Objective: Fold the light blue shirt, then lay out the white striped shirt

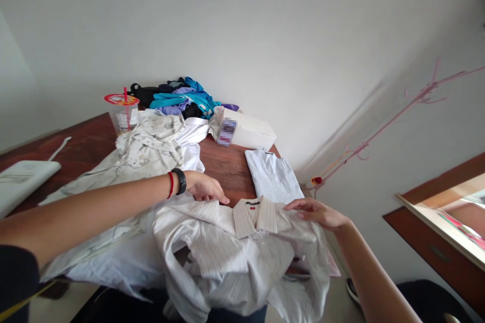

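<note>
A striped, collared button shirt is spread at the table's near edge, its collar away from me and its lower part and sleeves hanging toward me. My left hand is beside the shoulder left of the collar, fingers loosely bent and pointing right; whether the fingertips touch the cloth is unclear. On the other shoulder rests my right hand, its fingers stretched out along the fabric. Just beyond the collar lies a folded pale blue garment. A printed light garment lies over white clothing under my left forearm.
Colourful clothes are heaped against the wall, near a white box. A plastic cup with a red straw stands at the back left. A white device lies far left. A pink coat stand is on the right.
</note>
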`<state>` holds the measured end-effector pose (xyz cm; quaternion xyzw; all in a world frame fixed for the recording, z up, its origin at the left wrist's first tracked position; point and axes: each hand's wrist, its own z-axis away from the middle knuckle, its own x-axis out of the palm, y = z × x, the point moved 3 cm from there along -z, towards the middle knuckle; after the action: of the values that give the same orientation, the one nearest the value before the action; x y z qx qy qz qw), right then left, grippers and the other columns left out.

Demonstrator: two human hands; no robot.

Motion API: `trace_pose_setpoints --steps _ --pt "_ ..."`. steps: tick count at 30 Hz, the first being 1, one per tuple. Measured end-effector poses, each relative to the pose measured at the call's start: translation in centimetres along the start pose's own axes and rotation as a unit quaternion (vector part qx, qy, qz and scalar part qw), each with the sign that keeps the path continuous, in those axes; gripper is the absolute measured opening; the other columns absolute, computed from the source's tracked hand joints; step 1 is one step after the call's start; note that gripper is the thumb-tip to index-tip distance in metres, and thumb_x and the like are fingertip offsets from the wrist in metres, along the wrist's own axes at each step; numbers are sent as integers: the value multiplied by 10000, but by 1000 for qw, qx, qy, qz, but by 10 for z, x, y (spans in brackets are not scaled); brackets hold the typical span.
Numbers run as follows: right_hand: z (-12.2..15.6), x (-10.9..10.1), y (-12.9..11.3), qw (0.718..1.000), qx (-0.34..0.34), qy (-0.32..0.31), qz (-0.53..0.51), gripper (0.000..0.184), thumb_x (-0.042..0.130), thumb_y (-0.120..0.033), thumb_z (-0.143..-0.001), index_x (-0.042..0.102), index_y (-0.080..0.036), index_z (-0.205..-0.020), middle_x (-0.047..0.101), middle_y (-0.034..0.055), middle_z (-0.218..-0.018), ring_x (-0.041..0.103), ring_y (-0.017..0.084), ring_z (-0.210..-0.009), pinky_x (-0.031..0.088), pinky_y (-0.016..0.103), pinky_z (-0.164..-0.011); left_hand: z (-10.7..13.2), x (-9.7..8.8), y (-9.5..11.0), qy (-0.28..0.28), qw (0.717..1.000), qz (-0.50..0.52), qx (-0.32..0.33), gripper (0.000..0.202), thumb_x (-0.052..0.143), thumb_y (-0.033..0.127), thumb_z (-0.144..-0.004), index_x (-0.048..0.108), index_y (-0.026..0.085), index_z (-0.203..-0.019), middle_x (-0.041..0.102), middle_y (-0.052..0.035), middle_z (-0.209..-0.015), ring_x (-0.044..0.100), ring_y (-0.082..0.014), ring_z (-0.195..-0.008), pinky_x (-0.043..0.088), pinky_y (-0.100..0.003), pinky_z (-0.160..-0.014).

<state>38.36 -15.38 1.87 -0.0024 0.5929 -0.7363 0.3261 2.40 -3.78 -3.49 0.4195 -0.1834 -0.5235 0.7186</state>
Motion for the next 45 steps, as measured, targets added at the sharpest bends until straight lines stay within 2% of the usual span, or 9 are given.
trace_pose_setpoints --steps 3,9,13,20,26,31,33,38,45 --pt "2 6 2 999 13 -39 35 432 727 -562 -864 781 -245 -1152 738 107 -1223 661 302 -1129 489 449 -1007 -4 11 0 -15 1000 -4 -1 441 889 424 -507 802 232 -895 702 -77 -786 536 -175 -575 363 -259 -499" --pt "-19 23 3 994 49 57 76 385 716 -586 -852 776 -257 -1044 774 36 -969 685 242 -927 545 380 -862 -2 24 7 15 999 -19 40 256 754 317 -559 773 225 -797 705 -45 -751 556 -183 -595 360 -259 -499" --pt "-28 38 5 993 38 20 110 336 782 -527 -781 821 -232 -935 791 42 -953 699 272 -914 540 411 -883 1 23 16 88 977 -131 145 219 686 288 -637 755 223 -834 722 -22 -798 581 -178 -662 384 -258 -559" --pt "-18 35 4 977 -32 123 171 292 790 -397 -723 832 -249 -971 793 40 -875 693 309 -868 539 420 -816 21 21 21 269 898 -263 227 118 540 180 -772 652 201 -742 704 -21 -780 596 -168 -711 373 -264 -653" --pt "-6 12 -16 891 -58 369 258 263 652 -451 -859 767 -240 -965 780 43 -910 668 271 -833 469 357 -784 33 14 41 376 870 -178 265 114 516 266 -870 585 200 -807 670 -14 -772 598 -178 -725 393 -274 -672" --pt "-27 -13 -37 828 -98 488 260 342 628 -537 -878 728 -218 -949 762 41 -864 634 233 -778 451 312 -742 30 -15 55 481 781 -214 337 173 469 279 -953 620 199 -977 690 -33 -884 632 -189 -810 414 -284 -736" --pt "-51 -25 -40 822 -98 487 276 338 620 -527 -887 727 -212 -952 757 34 -848 632 226 -776 443 303 -744 15 -36 54 506 775 -235 298 198 466 267 -957 640 195 -1017 700 -43 -890 635 -194 -804 416 -285 -729" --pt "-126 -44 -15 847 -3 386 366 270 596 -425 -940 730 -209 -1028 763 66 -961 648 234 -916 412 293 -779 -32 -82 27 479 818 -263 178 158 530 196 -889 684 164 -871 732 -72 -880 654 -206 -792 425 -278 -702" --pt "-166 -36 43 874 69 310 367 241 612 -385 -945 757 -193 -958 758 79 -889 651 225 -863 381 280 -708 -53 -90 -13 442 835 -299 131 148 560 183 -874 697 192 -817 746 -62 -847 670 -210 -775 420 -280 -672"
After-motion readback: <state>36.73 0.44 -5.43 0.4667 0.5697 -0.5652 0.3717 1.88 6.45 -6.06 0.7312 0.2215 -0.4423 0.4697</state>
